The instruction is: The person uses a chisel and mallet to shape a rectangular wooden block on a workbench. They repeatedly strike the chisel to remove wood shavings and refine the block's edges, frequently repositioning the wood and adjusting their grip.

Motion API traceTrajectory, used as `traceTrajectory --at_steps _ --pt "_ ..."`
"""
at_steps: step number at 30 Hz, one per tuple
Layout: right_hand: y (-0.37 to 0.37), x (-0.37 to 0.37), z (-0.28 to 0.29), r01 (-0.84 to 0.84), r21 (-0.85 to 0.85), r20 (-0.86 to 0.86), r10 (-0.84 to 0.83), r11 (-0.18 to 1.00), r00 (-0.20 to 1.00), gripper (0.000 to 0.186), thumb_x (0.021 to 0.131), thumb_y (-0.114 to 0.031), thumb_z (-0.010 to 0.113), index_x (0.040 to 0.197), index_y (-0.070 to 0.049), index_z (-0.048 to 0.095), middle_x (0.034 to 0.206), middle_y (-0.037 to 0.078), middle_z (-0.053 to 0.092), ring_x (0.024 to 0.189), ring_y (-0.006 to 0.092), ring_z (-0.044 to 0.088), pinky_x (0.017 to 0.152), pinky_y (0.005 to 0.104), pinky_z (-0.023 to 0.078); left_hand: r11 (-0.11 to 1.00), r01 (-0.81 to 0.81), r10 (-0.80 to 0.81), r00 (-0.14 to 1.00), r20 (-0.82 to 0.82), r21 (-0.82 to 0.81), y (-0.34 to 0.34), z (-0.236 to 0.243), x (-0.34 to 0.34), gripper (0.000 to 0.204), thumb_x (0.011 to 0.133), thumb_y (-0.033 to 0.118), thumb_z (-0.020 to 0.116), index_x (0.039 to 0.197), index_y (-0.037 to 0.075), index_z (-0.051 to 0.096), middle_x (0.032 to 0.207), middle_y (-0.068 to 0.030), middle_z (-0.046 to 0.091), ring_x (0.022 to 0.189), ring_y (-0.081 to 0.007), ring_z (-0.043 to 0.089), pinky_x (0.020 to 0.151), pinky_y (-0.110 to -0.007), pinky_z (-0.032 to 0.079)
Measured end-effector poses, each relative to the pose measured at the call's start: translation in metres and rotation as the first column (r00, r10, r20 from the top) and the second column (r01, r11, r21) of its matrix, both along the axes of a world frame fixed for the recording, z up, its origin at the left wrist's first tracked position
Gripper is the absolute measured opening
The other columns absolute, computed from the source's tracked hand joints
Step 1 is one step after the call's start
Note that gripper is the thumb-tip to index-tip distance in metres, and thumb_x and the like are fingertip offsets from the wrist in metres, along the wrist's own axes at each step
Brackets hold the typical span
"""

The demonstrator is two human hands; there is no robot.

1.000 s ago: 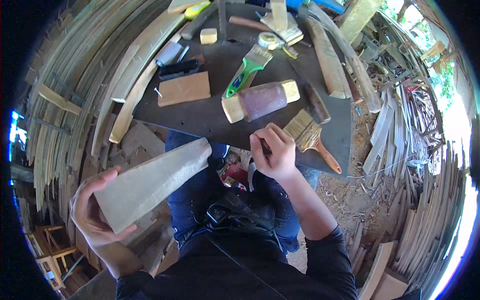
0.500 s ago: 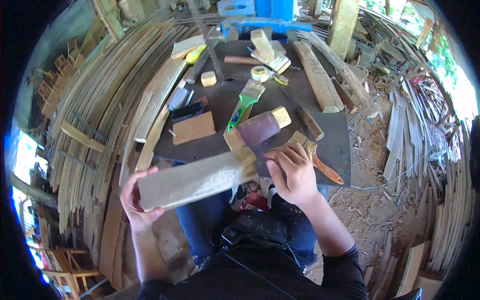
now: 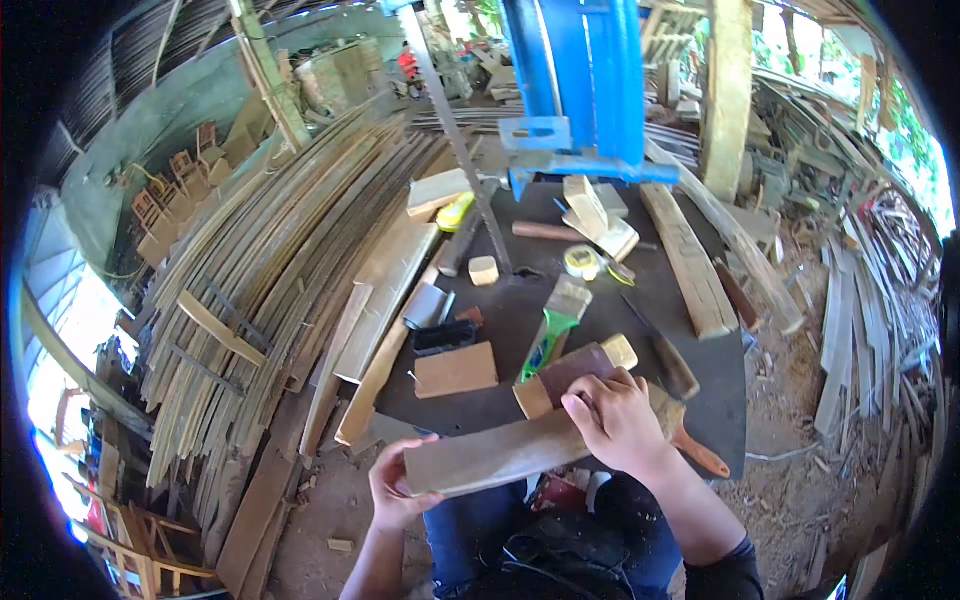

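Dark table: bare at its right side [image 3: 720, 400], bearing the tools; its near edge is partly covered by the work
Long wood block: held tilted [image 3: 500, 458] at the near edge, right end higher; since half a second ago it has moved further under the right hand, so both hands now meet on it
Right hand: curled over the block's right part [image 3: 625, 420]; fingertips hidden, cannot tell whether pinching or merely resting
Left hand: clasping the left end [image 3: 393, 490], thumb below, fingers above
Wrapped block: just behind [image 3: 565, 375], partly hidden by the right hand
Orange-handled brush: handle clear [image 3: 705, 455], bristles hard to make out
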State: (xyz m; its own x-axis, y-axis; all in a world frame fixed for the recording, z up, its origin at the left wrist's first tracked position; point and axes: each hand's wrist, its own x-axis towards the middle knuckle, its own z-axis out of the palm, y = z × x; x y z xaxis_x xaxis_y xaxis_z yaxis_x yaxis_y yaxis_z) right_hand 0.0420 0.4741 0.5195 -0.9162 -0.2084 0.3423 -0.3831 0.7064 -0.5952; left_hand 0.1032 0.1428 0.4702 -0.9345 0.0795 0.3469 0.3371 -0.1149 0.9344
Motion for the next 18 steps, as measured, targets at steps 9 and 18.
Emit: traceTrajectory --at_steps 9,18 --pt "-0.004 -0.038 -0.009 0.053 0.084 -0.190 -0.037 0.995 0.981 0.032 0.091 -0.039 0.067 0.102 -0.010 0.062 0.089 0.014 0.067 0.094 0.0344 0.060 0.080 0.0471 0.041 0.951 0.032 -0.053 0.997 -0.060 -0.307 0.004 -0.005 -0.035 0.084 0.062 0.020 0.095 0.133 -0.002 0.054 0.132 -0.0232 0.061 0.123 -0.0305 0.061 0.105 -0.044 0.047" --pt "-0.003 -0.038 -0.020 0.055 0.076 -0.221 -0.037 0.996 0.975 0.037 0.087 -0.036 0.070 0.112 -0.010 0.061 0.095 0.009 0.066 0.097 0.0313 0.059 0.083 0.0473 0.038 0.649 -0.207 -0.066 0.943 -0.325 -0.732 0.027 -0.006 -0.056 0.082 0.059 0.042 0.095 0.124 0.004 0.061 0.122 -0.0118 0.070 0.107 -0.0304 0.068 0.095 -0.043 0.050"
